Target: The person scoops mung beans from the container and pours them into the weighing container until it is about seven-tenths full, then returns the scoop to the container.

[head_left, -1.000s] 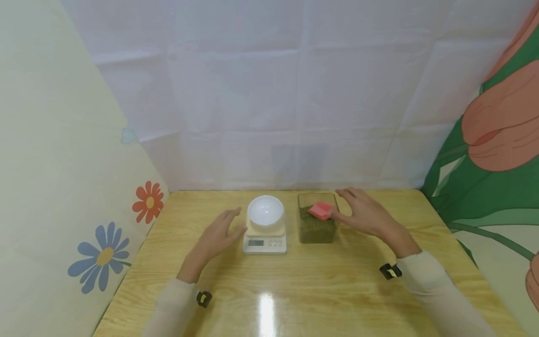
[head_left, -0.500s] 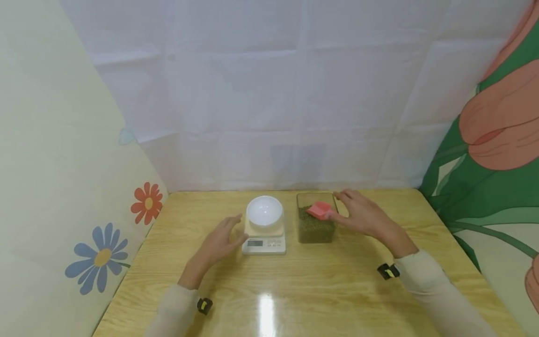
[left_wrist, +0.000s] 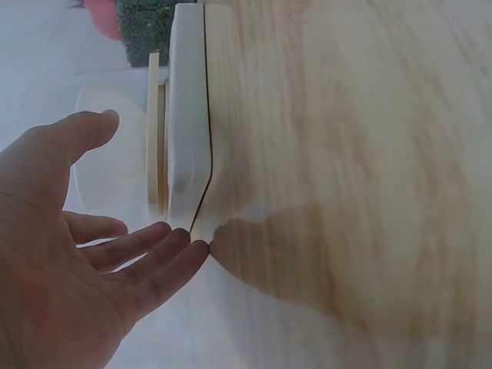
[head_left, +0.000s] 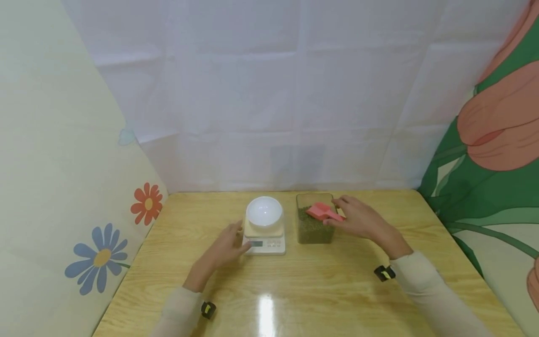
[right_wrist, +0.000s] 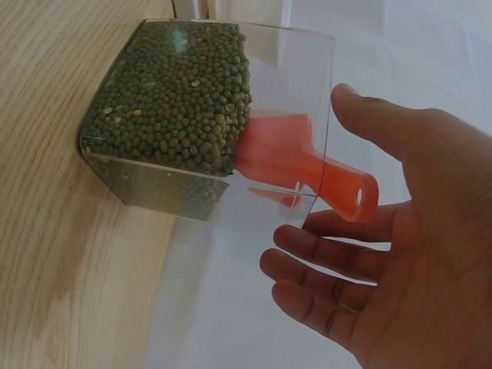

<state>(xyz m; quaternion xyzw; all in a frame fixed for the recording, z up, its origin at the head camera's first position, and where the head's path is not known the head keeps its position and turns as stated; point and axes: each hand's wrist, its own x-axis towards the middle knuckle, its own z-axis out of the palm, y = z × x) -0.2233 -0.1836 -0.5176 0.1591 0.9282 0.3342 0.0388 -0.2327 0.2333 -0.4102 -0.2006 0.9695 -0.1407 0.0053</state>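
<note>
A white bowl (head_left: 264, 212) stands on a kitchen scale (head_left: 273, 244) with a cream platform and a small display. My left hand (head_left: 225, 248) is at the scale's left side, thumb near the display; in the left wrist view its fingertips are by the scale's lower corner, and contact is hard to tell. Right of the scale, a clear container (right_wrist: 288, 46) holds green mung beans (right_wrist: 173, 100). A red scoop (right_wrist: 280, 150) rests in it, its handle sticking out over the rim. Around that handle, my right hand (head_left: 358, 217) has its thumb and fingers spread, not gripping it.
Scale and container stand side by side on a wood-patterned table (head_left: 273, 281), with a narrow gap between them. A pale sheet (head_left: 236, 117) hangs behind the table. Flower-printed panels border the left and right sides.
My left hand has shifted slightly toward the near side of the scale. My right hand has come a little lower and nearer, leaving more of the scoop's handle visible. Scoop and bowl stay put.
</note>
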